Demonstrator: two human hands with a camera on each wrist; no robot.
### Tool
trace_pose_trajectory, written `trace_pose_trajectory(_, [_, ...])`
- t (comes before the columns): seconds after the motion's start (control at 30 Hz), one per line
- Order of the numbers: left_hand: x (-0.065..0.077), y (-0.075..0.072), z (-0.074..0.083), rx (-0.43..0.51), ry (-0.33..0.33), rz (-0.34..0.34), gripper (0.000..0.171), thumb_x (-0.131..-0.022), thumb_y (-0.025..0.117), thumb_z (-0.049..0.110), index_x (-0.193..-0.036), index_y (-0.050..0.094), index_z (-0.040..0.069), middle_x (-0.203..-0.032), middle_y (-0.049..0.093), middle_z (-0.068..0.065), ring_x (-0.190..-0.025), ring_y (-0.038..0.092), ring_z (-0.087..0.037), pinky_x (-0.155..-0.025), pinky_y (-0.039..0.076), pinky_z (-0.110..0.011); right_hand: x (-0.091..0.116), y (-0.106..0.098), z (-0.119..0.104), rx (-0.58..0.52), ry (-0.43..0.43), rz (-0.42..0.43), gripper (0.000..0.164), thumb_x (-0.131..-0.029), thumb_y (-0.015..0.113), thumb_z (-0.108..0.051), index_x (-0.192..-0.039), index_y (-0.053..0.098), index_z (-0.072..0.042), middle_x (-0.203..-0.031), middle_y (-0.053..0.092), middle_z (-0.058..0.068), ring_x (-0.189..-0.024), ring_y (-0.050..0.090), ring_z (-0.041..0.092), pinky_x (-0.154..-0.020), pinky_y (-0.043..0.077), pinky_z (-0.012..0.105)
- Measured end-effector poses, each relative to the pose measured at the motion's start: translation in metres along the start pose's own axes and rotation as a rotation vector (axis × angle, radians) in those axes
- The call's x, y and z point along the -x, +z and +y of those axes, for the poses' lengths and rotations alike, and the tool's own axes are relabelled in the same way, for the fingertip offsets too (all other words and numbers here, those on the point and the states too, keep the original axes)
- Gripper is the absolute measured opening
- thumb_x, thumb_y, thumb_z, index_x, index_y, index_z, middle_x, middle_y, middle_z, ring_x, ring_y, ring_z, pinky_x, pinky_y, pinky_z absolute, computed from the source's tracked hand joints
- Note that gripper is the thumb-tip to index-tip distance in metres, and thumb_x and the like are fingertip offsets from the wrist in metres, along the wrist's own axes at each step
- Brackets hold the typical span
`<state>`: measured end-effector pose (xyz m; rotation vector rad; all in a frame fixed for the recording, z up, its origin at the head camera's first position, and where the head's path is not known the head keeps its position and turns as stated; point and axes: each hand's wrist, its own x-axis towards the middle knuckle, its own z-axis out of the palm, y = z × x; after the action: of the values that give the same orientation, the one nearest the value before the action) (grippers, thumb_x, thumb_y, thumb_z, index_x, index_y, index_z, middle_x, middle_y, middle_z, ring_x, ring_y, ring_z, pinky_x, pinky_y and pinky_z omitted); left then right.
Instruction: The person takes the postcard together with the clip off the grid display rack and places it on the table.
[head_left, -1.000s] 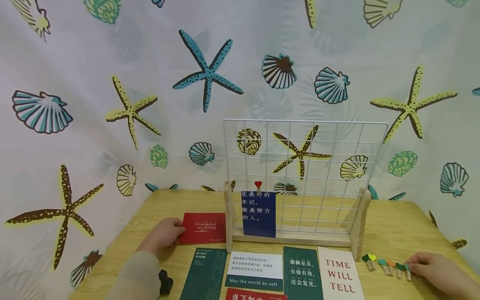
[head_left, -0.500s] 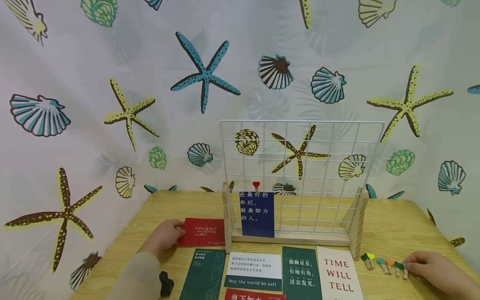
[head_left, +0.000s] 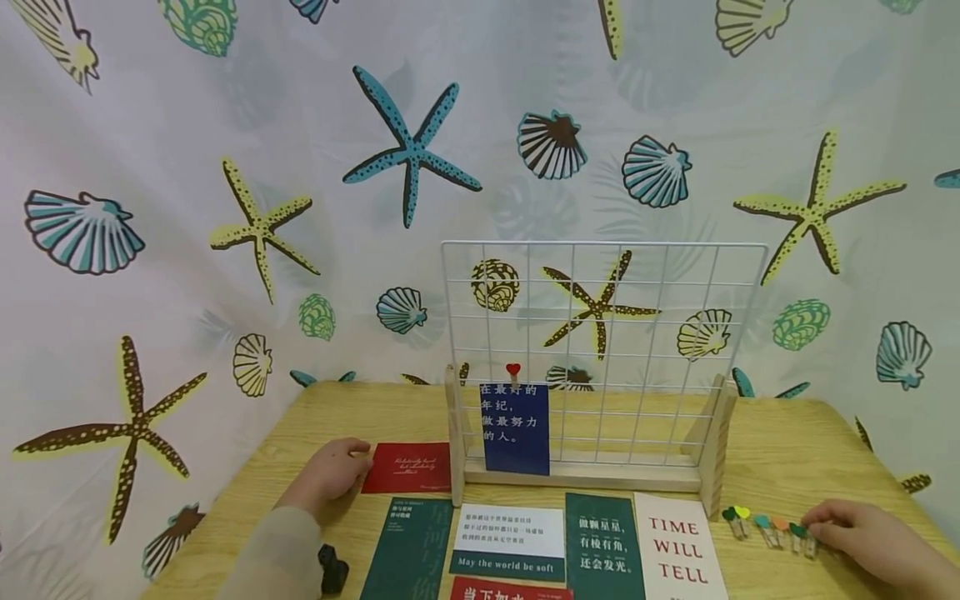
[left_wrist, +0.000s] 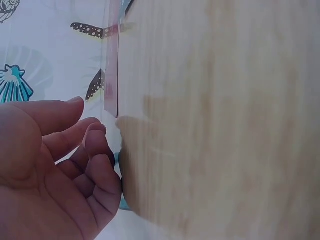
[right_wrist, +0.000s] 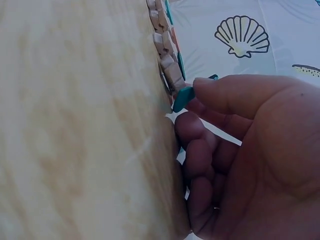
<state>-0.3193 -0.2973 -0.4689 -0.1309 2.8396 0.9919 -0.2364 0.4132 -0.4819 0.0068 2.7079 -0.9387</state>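
Observation:
My left hand (head_left: 330,473) rests on the wooden table beside a red card (head_left: 408,468) with white script. In the left wrist view its fingers are loosely curled with nothing between them, just short of the card's edge. At the right, my right hand (head_left: 862,537) pinches a small clothespin with a teal heart (right_wrist: 184,98) between thumb and forefinger. It is at the near end of a row of wooden mini clothespins (head_left: 776,532) with coloured hearts. A blue card (head_left: 516,429) hangs on the white wire grid (head_left: 615,350) from a clothespin with a red heart (head_left: 513,369).
Wooden feet (head_left: 716,450) hold the grid upright at the table's middle. In front lie a dark green card (head_left: 405,546), a white-and-green card (head_left: 507,537), another green card (head_left: 604,546), a cream card (head_left: 678,542) and a red one (head_left: 510,590). A small black object (head_left: 332,568) sits near my left forearm.
The red card by my left hand has come down flat on the table, and the fingers have let go of it. My right hand stays at the clothespins, nearly still.

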Motion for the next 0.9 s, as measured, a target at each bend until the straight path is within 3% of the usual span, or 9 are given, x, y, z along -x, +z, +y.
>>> trace_pose_trajectory(0.13, [0.004,0.0,-0.001,-0.001,0.003,0.032,0.043,-0.103,0.054,0.023,-0.139,0.056,-0.002,-0.144,0.048,-0.029,-0.13,0.044,-0.047,-0.105,0.035,-0.066,0.0,0.0,0.0,0.011,-0.004,0.004,0.029,-0.103,0.059,-0.026,-0.114,0.068,-0.001,-0.111,0.068,0.009,-0.096,0.062,0.023,-0.079,0.05,0.044])
trace_pose_trajectory(0.3, [0.011,-0.001,0.005,0.07,-0.014,0.054,0.048,-0.105,0.051,0.03,-0.145,0.05,0.002,-0.149,0.043,-0.029,-0.133,0.041,-0.049,-0.104,0.036,-0.067,0.0,0.001,-0.001,0.005,-0.005,0.019,0.034,-0.104,0.057,-0.031,-0.115,0.068,0.0,-0.106,0.068,0.004,-0.092,0.059,0.02,-0.075,0.048,0.04])
trace_pose_trajectory(0.37, [0.013,-0.001,0.008,0.088,-0.016,0.054,0.05,-0.105,0.052,0.033,-0.146,0.049,0.004,-0.147,0.045,-0.028,-0.129,0.045,-0.047,-0.101,0.04,-0.066,0.001,0.001,0.0,-0.009,-0.002,0.018,0.037,-0.105,0.055,-0.03,-0.118,0.066,0.002,-0.105,0.067,0.002,-0.089,0.058,0.019,-0.074,0.048,0.039])
trace_pose_trajectory(0.57, [0.018,-0.001,0.014,0.05,0.045,0.088,0.047,-0.104,0.055,0.033,-0.144,0.053,0.008,-0.133,0.057,-0.022,-0.107,0.058,-0.034,-0.087,0.052,-0.052,0.001,0.0,0.0,-0.036,0.001,0.013,0.047,-0.105,0.053,-0.034,-0.126,0.061,0.007,-0.115,0.067,0.013,-0.101,0.063,0.032,-0.08,0.052,0.047])
trace_pose_trajectory(0.7, [0.024,-0.002,0.022,0.038,0.092,0.113,0.045,-0.103,0.056,0.033,-0.142,0.054,0.01,-0.126,0.06,-0.016,-0.101,0.058,-0.029,-0.082,0.053,-0.046,0.002,0.0,-0.005,-0.034,0.006,0.027,0.052,-0.105,0.054,-0.04,-0.127,0.061,0.007,-0.119,0.066,0.019,-0.108,0.061,0.041,-0.082,0.051,0.051])
trace_pose_trajectory(0.9, [0.033,-0.006,0.041,0.07,0.14,0.13,0.043,-0.103,0.056,0.034,-0.14,0.056,0.012,-0.118,0.061,-0.01,-0.099,0.056,-0.027,-0.076,0.051,-0.04,0.005,-0.004,-0.02,0.018,-0.007,0.085,0.055,-0.107,0.048,-0.042,-0.129,0.059,0.007,-0.119,0.065,0.024,-0.104,0.063,0.042,-0.078,0.052,0.052])
